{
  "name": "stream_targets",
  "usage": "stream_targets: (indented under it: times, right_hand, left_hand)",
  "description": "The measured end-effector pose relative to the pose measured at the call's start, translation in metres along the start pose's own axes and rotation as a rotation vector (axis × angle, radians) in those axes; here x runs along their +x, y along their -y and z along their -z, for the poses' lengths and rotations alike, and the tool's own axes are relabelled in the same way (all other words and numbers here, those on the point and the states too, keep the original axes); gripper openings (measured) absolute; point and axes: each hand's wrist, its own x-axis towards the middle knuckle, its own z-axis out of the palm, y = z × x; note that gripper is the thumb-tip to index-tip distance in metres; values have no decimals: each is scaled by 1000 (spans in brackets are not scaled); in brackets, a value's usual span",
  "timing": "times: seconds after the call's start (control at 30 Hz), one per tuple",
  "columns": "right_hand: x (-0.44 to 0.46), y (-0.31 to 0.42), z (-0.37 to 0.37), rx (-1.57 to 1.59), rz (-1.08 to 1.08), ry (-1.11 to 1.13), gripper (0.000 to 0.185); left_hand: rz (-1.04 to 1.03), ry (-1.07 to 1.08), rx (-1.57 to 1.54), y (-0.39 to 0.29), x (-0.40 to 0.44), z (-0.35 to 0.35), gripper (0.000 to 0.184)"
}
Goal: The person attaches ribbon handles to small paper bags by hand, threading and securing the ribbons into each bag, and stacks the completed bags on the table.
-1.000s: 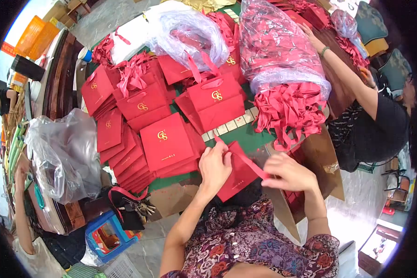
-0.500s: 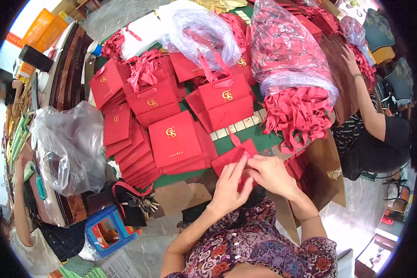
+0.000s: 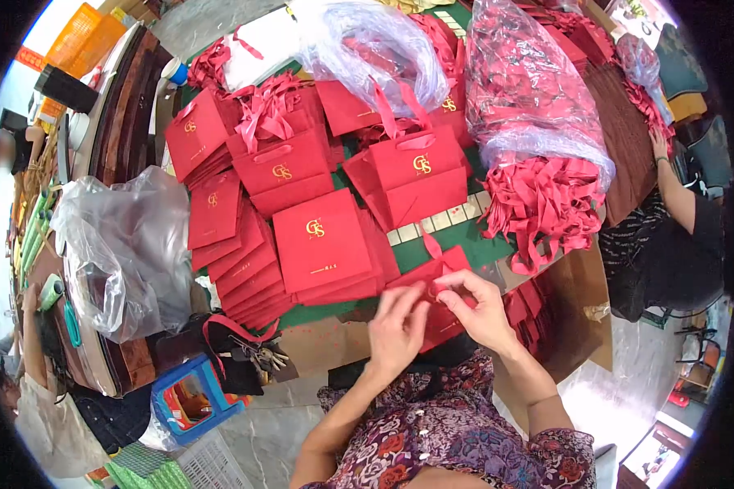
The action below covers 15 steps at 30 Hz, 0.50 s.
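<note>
Right in front of me lies a red paper gift bag, with a red ribbon rising from its far edge. My right hand pinches red ribbon between thumb and forefinger over the bag. Close beside it, my left hand is bent over the bag's left part, its fingers smeared by motion, so I cannot tell what they grip. Beyond my left hand is a pile of flat red bags with gold lettering. A red bag with ribbon handles stands farther back.
A plastic sack spilling red ribbons lies at the right of the green table. Below it, a cardboard box holds red pieces. Clear plastic and keys are at the left. Other people's arms show at both sides.
My hands have drawn slightly apart over the bag; my left fingers have lifted and curled. The whole view has shifted a little. At the right, the other person's hand has moved away.
</note>
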Motion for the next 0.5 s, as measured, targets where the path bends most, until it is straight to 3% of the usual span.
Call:
stream_targets:
  times: [0.07, 0.13, 0.2, 0.4, 0.5]
  right_hand:
    - [2, 8, 0, -5, -84, -7, 18]
    - [4, 7, 0, -345, 9, 59, 18]
    - [6, 2, -7, -394, 57, 35, 16]
    - [9, -26, -26, -539, 75, -48, 12]
    - [10, -34, -28, -571, 195, -155, 13]
  left_hand:
    - [-88, -99, 279, 9, 8, 8, 40]
    - [-54, -49, 347, 14, 12, 10, 47]
    - [13, 93, 516, 16, 15, 9, 48]
    - [21, 108, 465, 19, 15, 6, 41]
    - [-27, 49, 400, 21, 11, 2, 37]
